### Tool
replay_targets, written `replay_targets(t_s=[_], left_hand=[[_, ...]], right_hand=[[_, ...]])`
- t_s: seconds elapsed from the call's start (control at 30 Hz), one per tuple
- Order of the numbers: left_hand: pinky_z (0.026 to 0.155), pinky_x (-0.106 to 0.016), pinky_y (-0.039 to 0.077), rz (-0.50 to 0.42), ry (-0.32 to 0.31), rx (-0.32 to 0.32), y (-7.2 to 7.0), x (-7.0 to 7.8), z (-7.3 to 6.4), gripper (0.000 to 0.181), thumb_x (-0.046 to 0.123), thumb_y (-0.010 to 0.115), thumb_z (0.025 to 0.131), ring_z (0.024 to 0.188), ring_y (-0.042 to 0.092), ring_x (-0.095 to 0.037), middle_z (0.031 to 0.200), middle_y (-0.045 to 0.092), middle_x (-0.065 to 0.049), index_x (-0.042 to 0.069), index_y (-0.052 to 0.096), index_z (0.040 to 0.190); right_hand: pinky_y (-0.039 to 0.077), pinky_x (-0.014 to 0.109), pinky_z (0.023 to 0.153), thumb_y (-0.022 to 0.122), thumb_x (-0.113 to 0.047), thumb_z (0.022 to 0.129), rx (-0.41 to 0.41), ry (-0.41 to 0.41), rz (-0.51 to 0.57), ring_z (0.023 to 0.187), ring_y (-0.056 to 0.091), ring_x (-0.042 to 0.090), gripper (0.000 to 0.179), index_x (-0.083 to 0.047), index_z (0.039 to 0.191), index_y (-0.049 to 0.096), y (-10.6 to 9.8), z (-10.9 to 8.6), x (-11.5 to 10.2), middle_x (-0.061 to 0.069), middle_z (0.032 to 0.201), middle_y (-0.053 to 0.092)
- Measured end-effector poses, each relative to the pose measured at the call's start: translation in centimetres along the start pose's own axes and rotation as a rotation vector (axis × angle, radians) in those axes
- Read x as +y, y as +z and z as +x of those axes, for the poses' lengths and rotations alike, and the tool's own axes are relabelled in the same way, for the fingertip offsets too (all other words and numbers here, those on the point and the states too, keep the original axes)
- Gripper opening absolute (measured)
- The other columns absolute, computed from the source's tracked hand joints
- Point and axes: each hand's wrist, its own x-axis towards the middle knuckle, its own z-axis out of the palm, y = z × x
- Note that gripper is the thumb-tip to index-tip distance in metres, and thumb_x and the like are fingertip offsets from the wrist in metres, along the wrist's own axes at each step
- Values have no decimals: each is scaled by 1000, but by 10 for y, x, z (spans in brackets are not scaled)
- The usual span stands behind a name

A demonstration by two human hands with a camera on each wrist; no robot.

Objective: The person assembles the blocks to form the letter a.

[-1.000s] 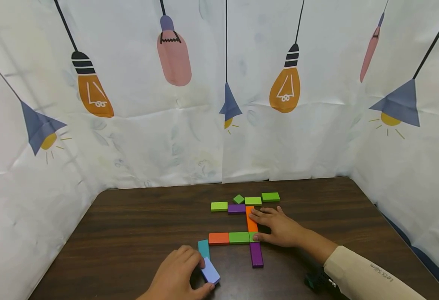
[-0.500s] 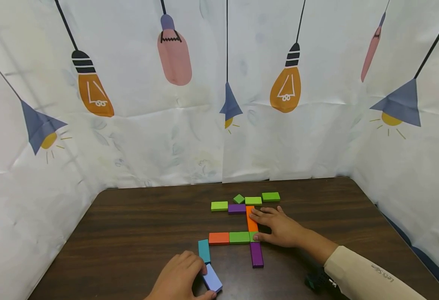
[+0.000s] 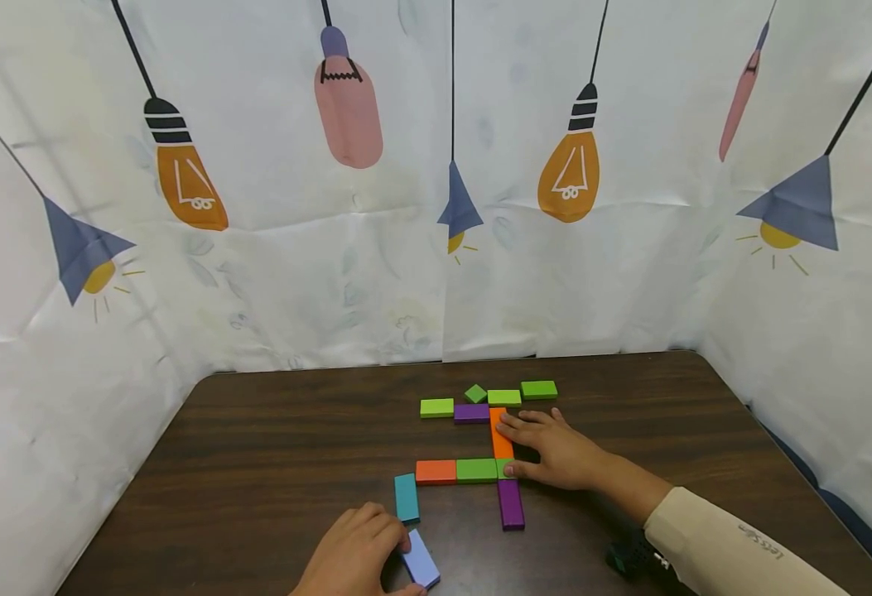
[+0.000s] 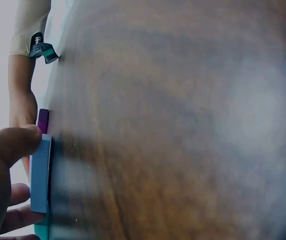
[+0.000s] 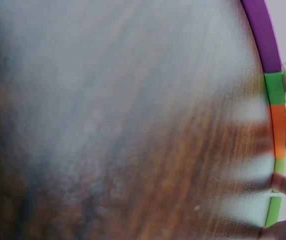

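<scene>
In the head view, my left hand pinches a periwinkle-blue block by its ends, thumb at the near end and fingers at the far one. This block lies tilted on the table, just short of a teal block. The left wrist view shows the same blue block between thumb and fingers. My right hand rests with spread fingers on an orange block, its thumb on a small green block. A purple block extends from that green one toward me.
A red-orange block and a green block form a row between teal and small green. Farther back lie a purple block and several green blocks. A dark device sits under the right sleeve. White printed cloth surrounds the brown table.
My left hand has shifted the blue block slightly toward me and turned it a little. A small gap now separates it from the teal block. My right hand stays in place.
</scene>
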Motion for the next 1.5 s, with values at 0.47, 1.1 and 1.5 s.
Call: replay_targets(t_s=[0.47,1.1,1.5], left_hand=[[78,-37,50,131,147,165,2,-4,-2,21,49,80,84,95,55,-10,99,65,16,31,71,90],[80,-38,52,128,104,161,-1,1,6,19,45,83,85,93,56,-10,94,66,16,27,75,87],[79,-36,51,155,124,209,1,0,9,19,43,84,83,91,56,-10,90,65,17,26,74,83]], right_hand=[[11,76,112,49,-69,97,-4,2,1,150,30,33,79,-21,159,40,0,0,0,-1,163,36],[11,76,112,47,-71,97,1,0,-4,150,30,33,79,-22,159,40,1,0,2,-3,163,36],[11,75,112,48,-71,97,2,5,-2,150,30,33,79,-22,159,41,1,0,1,-3,163,36]])
